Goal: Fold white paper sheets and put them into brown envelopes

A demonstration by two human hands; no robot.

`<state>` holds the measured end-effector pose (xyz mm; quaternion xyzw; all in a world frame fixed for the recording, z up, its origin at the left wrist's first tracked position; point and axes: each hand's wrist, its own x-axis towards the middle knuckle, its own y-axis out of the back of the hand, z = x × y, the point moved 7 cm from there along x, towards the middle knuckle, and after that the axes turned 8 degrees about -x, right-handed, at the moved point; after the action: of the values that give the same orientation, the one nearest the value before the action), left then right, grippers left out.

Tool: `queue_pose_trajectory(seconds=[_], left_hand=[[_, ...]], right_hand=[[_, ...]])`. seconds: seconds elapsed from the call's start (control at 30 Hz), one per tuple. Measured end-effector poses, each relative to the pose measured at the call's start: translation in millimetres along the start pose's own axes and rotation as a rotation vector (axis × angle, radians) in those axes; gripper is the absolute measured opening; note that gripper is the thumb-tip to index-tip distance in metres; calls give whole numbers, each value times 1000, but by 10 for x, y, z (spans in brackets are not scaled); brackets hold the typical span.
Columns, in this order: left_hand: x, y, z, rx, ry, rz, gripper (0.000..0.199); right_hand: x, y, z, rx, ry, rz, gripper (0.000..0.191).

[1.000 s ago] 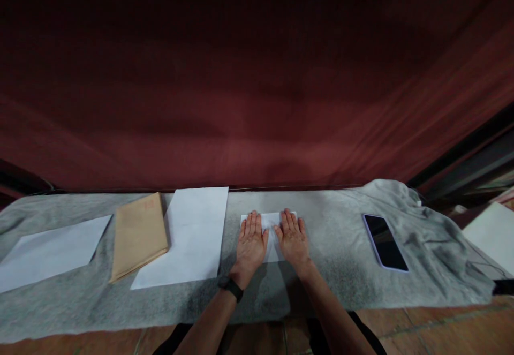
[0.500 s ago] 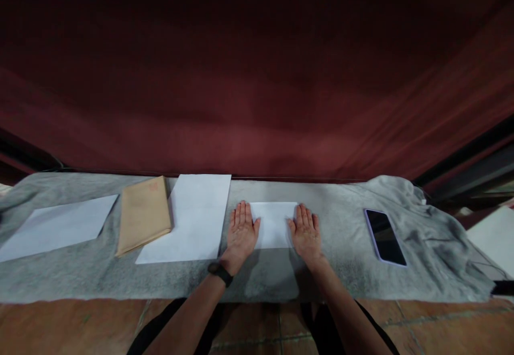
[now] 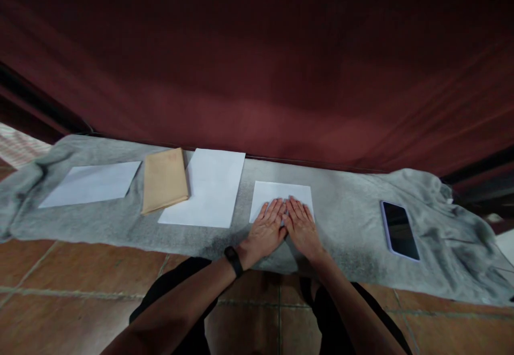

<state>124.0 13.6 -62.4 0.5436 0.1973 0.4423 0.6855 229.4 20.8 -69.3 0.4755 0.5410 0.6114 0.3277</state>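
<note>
The left hand (image 3: pixel 265 232) and the right hand (image 3: pixel 302 230) lie palm down on a small white sheet (image 3: pixel 283 188), slanting toward each other so that their fingertips meet around its middle. On each hand the fingers are straight and held mostly close together, pinching nothing; the thumbs point inward and come together near the sheet's near edge. The small sheet lies flat on a grey cloth (image 3: pixel 345 205), right of the cloth's middle and between its far and near edges, with its far strip and both far corners showing beyond the hands. A dark watch (image 3: pixel 233 261) is on the left wrist. To the left of the small sheet, well apart from the hands, a large white sheet (image 3: pixel 214 189) reaches the cloth's far edge. A brown envelope (image 3: pixel 164 181) overlaps its left side, and farther left, toward the cloth's left end, lies another white paper (image 3: pixel 94 183). A phone (image 3: pixel 400 231) with a pale purple rim rests near the cloth's right end, beside the rumpled part. Behind the far edge rises a dark red wall (image 3: pixel 257 66); tiled floor (image 3: pixel 72 285) shows below the near edge.
</note>
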Motion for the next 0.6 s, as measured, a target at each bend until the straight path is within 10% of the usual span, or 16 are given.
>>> queue_pose_trajectory(seconds=[0.6], left_hand=[[-71,91,-66,-17,16,-30,68]], right_hand=[[-54,149,877,110,-439,92,45]])
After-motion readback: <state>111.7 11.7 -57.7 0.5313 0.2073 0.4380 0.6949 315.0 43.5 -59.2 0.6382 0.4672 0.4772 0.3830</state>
